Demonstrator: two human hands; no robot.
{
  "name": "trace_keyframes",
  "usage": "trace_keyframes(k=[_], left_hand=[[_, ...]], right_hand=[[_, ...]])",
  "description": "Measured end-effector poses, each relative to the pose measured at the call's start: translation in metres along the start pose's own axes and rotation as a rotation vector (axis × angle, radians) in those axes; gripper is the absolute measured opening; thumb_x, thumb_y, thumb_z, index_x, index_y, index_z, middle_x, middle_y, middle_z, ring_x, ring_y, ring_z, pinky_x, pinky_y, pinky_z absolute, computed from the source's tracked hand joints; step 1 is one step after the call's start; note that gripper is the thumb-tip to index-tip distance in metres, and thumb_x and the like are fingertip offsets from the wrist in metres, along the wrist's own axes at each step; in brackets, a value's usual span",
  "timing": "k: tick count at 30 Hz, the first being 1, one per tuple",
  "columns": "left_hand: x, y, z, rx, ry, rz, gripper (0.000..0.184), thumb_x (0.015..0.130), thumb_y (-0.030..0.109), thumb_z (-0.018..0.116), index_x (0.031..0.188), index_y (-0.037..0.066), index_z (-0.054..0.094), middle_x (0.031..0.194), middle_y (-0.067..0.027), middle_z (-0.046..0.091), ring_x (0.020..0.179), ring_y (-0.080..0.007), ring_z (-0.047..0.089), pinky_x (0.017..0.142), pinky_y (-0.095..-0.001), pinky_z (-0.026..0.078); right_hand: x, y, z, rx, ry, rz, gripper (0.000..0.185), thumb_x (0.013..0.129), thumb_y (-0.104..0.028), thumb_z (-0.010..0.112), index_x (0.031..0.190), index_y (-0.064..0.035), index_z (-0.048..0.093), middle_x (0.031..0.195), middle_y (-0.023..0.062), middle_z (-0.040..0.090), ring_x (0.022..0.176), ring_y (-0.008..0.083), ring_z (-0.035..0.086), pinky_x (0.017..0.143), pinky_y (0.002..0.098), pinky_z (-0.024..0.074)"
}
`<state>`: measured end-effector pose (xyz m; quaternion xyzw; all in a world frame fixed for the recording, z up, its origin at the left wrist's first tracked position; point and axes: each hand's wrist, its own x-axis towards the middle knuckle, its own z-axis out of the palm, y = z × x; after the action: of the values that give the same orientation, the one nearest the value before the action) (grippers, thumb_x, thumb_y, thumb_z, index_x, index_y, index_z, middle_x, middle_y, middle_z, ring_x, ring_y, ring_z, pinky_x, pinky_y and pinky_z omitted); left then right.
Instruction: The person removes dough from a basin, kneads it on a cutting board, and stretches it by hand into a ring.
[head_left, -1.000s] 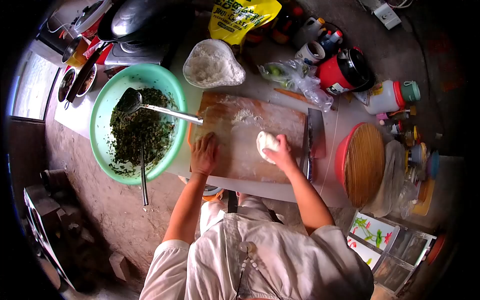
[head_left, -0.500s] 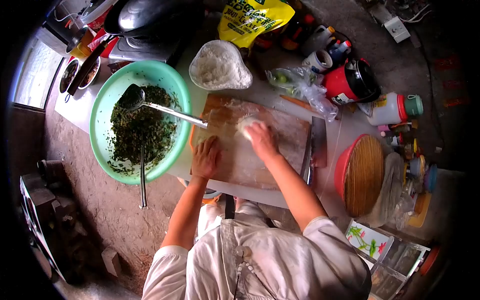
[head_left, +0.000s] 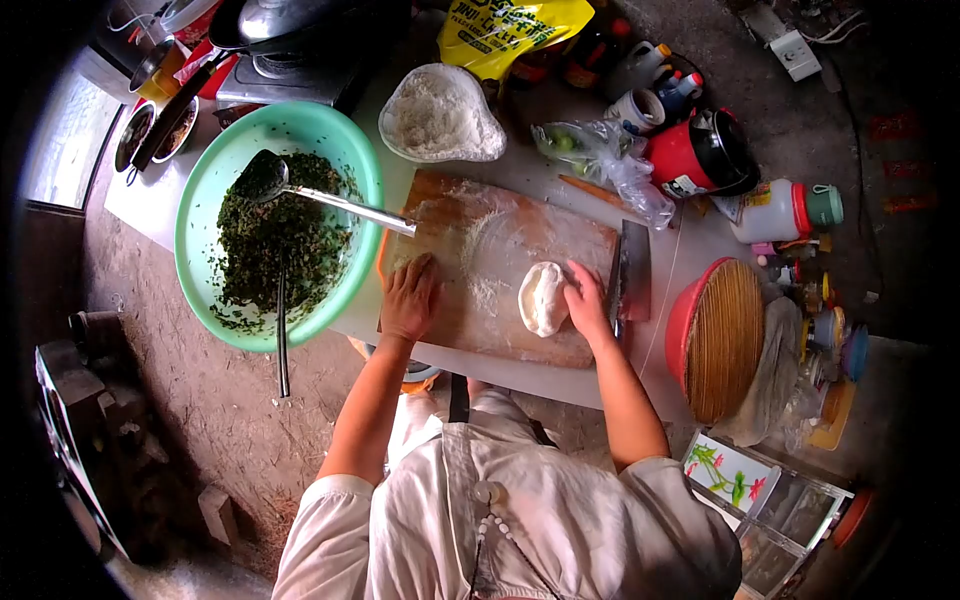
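A pale oval of dough with a creased top lies on the floured wooden cutting board, toward its right side. My right hand is at the dough's right edge, fingers stretched out and not wrapped round it; whether the fingertips touch it is hard to tell. My left hand rests flat on the left edge of the board, its fingers extended and holding nothing. Loose flour streaks the wood between the hands. Right of the board lies a cleaver.
Left of the board stands a green basin of chopped dark-green filling, with a ladle and chopsticks. A flour bowl sits behind. To the right are a plastic bag, a red pot and a red basin with a slatted cover.
The dough has gone from the board's upper middle to its right side, nearer me. My right hand has come off its top to its right edge. My left hand stays on the board's left edge.
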<state>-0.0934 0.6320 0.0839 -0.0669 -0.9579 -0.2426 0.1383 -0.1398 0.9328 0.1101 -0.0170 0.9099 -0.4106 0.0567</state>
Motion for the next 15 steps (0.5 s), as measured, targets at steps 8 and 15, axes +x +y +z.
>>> trace_keyframes(k=[8,15], left_hand=[[0.002,0.0,0.001,0.002,-0.003,-0.006,0.035,0.076,0.019,0.055,0.108,0.006,0.051,0.115,-0.0084,0.048,0.1,-0.0277,0.047,0.086,-0.038,0.035],[0.004,0.0,-0.002,0.008,-0.047,-0.02,0.037,0.075,0.018,0.055,0.11,0.006,0.05,0.116,-0.0086,0.048,0.101,-0.0266,0.047,0.086,-0.0381,0.035]], right_hand=[[0.009,-0.045,0.059,-0.429,0.204,-0.024,0.04,0.077,-0.027,0.058,0.102,0.0025,0.048,0.106,0.0233,0.045,0.101,0.0378,0.042,0.085,0.0437,0.0359],[0.056,0.007,0.041,-0.488,0.283,-0.061,0.018,0.08,-0.021,0.052,0.076,-0.0044,0.055,0.071,0.0175,0.057,0.069,0.0368,0.055,0.061,0.0456,0.0435]])
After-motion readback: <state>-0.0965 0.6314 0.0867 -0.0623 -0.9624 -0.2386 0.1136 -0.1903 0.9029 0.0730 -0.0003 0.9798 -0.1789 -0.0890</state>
